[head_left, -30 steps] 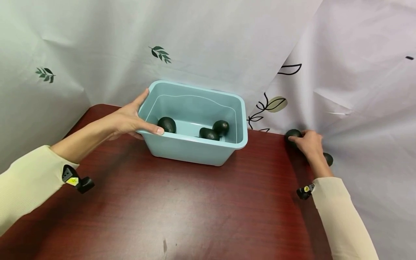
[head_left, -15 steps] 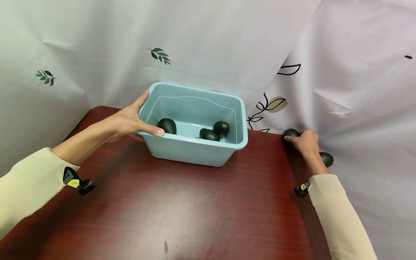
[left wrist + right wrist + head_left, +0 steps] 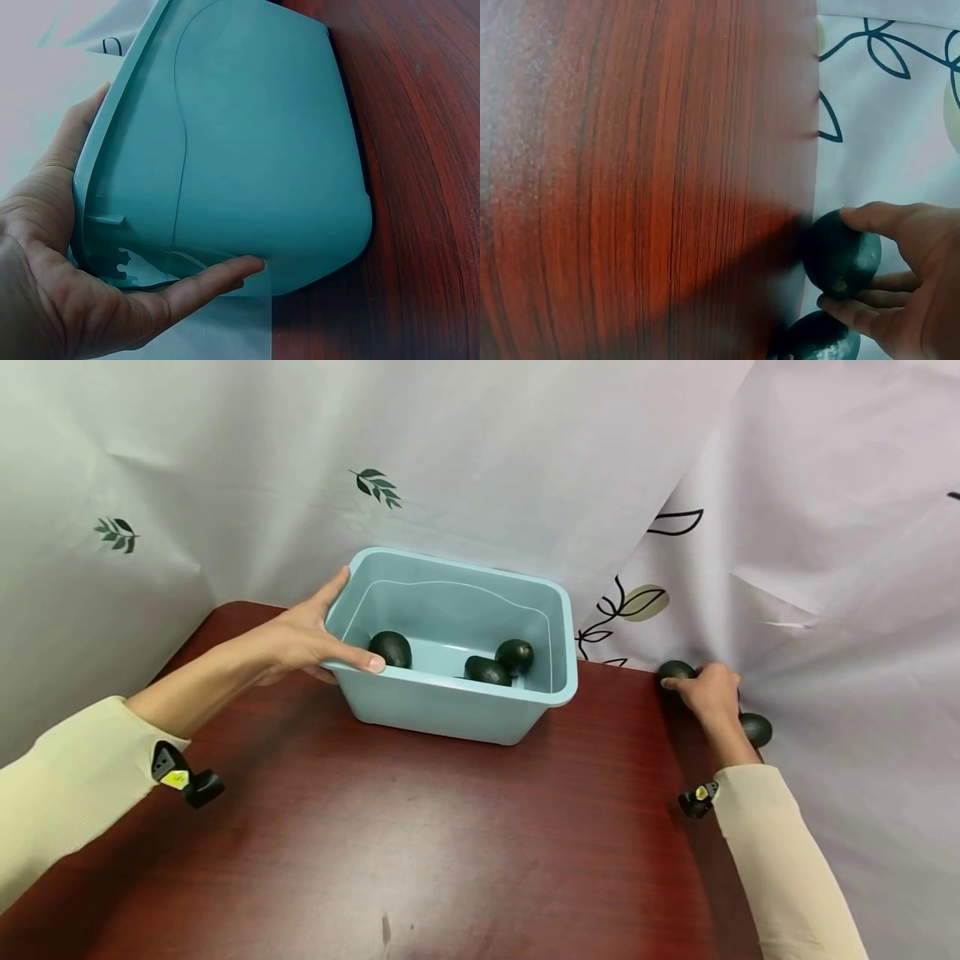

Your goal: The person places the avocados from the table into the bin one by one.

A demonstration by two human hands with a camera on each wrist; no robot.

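A light blue plastic tub point(image 3: 450, 706) stands at the back of the table with three dark green avocados inside, one avocado point(image 3: 391, 649) at the left and two at the right. My left hand point(image 3: 303, 635) grips the tub's left end, thumb along the front rim; in the left wrist view its fingers lie round the tub's rim. At the table's right edge my right hand point(image 3: 711, 693) holds another dark avocado point(image 3: 841, 253) between thumb and fingers. A further avocado point(image 3: 755, 729) lies just behind that hand, close to its lower fingers in the right wrist view.
The reddish-brown wooden table point(image 3: 450, 843) spreads in front of the tub. White fabric point(image 3: 487, 460) with leaf prints hangs right behind the tub and along the table's right side.
My right hand has shifted slightly left with its avocado, and more of the avocado behind it shows. The left hand still grips the tub, which has not moved on the table.
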